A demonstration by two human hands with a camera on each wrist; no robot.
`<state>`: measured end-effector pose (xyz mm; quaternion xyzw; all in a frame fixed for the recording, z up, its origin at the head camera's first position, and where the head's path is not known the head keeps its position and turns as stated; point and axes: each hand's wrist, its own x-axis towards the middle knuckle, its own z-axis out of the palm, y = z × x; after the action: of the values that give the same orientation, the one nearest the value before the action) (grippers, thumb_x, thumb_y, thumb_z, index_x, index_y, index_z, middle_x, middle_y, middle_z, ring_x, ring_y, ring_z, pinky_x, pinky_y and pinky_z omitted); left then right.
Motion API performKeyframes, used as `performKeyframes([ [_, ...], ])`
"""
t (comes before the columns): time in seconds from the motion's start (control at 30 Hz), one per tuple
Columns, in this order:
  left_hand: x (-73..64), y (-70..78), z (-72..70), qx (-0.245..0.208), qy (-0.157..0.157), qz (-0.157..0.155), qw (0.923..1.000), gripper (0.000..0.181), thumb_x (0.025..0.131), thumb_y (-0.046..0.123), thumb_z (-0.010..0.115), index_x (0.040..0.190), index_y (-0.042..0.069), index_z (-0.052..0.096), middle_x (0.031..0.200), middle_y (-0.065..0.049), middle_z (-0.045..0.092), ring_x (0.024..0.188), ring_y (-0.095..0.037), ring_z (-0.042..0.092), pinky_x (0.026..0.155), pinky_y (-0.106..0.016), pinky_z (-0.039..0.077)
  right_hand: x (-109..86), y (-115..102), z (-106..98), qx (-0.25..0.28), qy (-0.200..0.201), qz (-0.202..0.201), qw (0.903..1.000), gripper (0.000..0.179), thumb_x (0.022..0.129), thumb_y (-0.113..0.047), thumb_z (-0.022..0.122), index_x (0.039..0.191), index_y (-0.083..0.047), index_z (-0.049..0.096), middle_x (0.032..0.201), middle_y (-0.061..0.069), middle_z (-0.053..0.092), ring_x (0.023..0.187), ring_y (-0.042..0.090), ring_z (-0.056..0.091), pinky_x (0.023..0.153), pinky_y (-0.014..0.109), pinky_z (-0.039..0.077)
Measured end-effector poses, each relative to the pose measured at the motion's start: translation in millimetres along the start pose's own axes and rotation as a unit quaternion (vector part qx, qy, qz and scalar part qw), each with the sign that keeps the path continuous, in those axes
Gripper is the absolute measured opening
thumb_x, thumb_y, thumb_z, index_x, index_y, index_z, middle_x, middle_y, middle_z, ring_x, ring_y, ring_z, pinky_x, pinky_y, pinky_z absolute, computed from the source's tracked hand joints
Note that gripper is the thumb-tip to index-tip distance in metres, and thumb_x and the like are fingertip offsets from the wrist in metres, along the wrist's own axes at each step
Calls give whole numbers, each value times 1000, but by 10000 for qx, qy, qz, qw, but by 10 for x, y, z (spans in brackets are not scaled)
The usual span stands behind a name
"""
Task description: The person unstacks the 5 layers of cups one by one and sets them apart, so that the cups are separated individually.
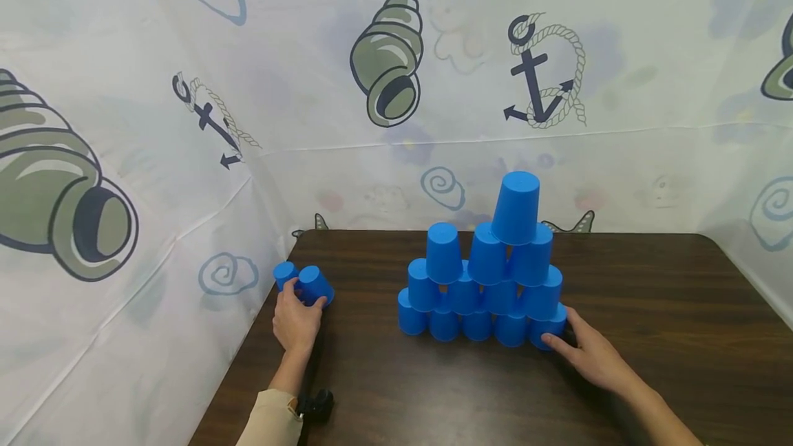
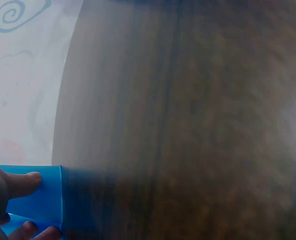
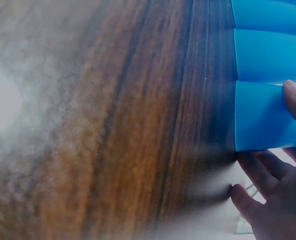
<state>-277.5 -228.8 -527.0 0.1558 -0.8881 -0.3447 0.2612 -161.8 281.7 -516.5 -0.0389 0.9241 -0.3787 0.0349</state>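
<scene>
Upside-down blue cups form a stacked pyramid (image 1: 477, 296) on the table: several in each of the two lower rows, three in the third row. A single top cup (image 1: 517, 205) straddles the third row's middle and right cups. My right hand (image 1: 595, 353) holds the bottom row's right-end cup (image 3: 268, 117), thumb on its front and fingers round its right side. At the left, two more upside-down cups stand close together. My left hand (image 1: 297, 319) grips the right one of these, a blue cup (image 1: 316, 285), its thumb on the side; the other cup (image 1: 284, 272) stands left of it.
The dark wooden table (image 1: 372, 391) reaches back to a white curtain (image 1: 297, 54) printed with shells and anchors, which also hangs along the left side. A black strap device (image 1: 317, 405) sits on the left wrist.
</scene>
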Motion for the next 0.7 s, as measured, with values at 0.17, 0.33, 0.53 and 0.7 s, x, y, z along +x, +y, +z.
performKeyframes([
  [0.17, 5, -4, 2, -22, -57, -9, 10000, 65, 79, 23, 84, 133, 7, 52, 117, -21, 62, 101, -40, 63, 85, -62, 47, 3, 1, -3, -47, -11, 32, 10000, 82, 96, -54, 55, 148, 2, 25, 140, 35, 42, 125, 55, 44, 92, 70, 41],
  [0.33, 6, -7, -5, -60, -38, 29, 10000, 63, 80, 22, 83, 133, 6, 53, 117, -20, 63, 99, -40, 64, 84, -62, 48, 6, -8, -3, -40, 7, 38, 10000, 81, 96, -53, 55, 148, 2, 26, 140, 35, 42, 125, 55, 44, 92, 70, 41],
  [0.53, 8, -5, -2, -91, -81, 43, 9999, 63, 81, 21, 83, 134, 6, 52, 117, -20, 63, 100, -40, 64, 86, -63, 47, 9, -8, -6, -68, -1, 63, 10000, 81, 95, -53, 56, 147, 2, 26, 140, 35, 42, 125, 55, 44, 92, 70, 41],
  [0.7, 5, -24, 9, -75, -117, -8, 9999, 63, 82, 21, 82, 134, 6, 51, 119, -20, 62, 102, -40, 63, 87, -63, 46, 1, -3, 1, -84, -6, 61, 9999, 81, 95, -53, 56, 147, 2, 26, 139, 35, 43, 124, 55, 45, 92, 70, 41],
])
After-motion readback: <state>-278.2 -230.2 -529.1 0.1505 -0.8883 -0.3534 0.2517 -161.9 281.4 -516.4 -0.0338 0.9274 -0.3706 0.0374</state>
